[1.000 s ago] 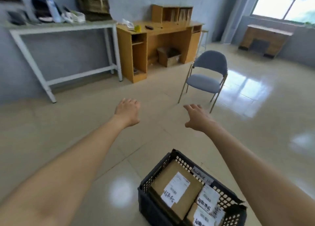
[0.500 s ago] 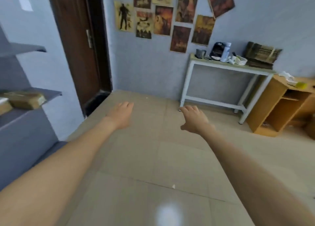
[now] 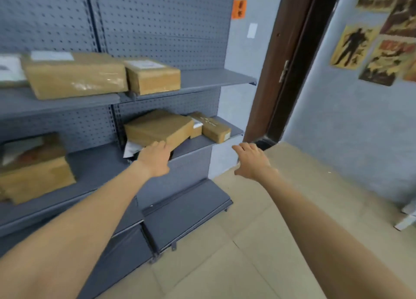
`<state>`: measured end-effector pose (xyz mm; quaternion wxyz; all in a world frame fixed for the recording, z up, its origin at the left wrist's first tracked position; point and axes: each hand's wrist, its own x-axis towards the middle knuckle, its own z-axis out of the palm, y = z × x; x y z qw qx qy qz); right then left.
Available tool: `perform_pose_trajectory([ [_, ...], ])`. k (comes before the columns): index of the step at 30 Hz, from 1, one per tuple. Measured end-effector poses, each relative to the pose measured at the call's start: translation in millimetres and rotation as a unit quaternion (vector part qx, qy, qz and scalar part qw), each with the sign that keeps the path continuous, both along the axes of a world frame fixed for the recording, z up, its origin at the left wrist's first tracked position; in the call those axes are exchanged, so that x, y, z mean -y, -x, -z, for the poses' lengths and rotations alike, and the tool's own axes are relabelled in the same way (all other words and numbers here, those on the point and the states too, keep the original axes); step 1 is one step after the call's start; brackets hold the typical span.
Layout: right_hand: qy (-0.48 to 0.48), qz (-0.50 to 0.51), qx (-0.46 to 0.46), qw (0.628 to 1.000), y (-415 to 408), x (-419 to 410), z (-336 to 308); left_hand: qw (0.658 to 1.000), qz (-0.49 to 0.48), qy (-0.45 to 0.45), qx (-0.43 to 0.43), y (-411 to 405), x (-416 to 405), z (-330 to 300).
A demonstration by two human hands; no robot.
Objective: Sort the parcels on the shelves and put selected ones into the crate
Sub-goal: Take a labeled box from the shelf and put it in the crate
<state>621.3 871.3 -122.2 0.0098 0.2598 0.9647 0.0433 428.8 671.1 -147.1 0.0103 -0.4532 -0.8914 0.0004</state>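
The left hand [image 3: 155,158] is the nearer one: it reaches flat and open toward the middle shelf [image 3: 198,142], its fingertips at the front lower corner of the tilted box [image 3: 157,127], touching or a hair short of it; the picture cannot settle which. That box lies just ahead of and slightly above the hand, propped on something pale and flat beneath it, with its long axis running left to right along the shelf and its near edge raised. The right hand [image 3: 252,161] hangs open too, fingers spread, holding nothing, off the shelf's right end and well clear of any parcel; the nearest to it is the small box [image 3: 213,128], up and to its left. More parcels sit on the upper shelf [image 3: 213,80], farther from both hands. The crate is out of view. Judging by this, the left hand would take the box at its near edge, and the right would have to come leftward to support the far end.
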Motion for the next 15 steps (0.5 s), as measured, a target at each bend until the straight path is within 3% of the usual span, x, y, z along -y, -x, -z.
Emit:
perform_pose_trajectory([
  [7,0.014,-0.123,0.016,0.992,160.1,21.4,23.9,0.991,-0.128,0.012,0.021,101.6,57.4,22.2],
  [15,0.054,-0.166,0.024,0.984,285.3,-33.6,72.5,0.982,-0.182,0.014,0.055,187.0,9.7,64.4],
])
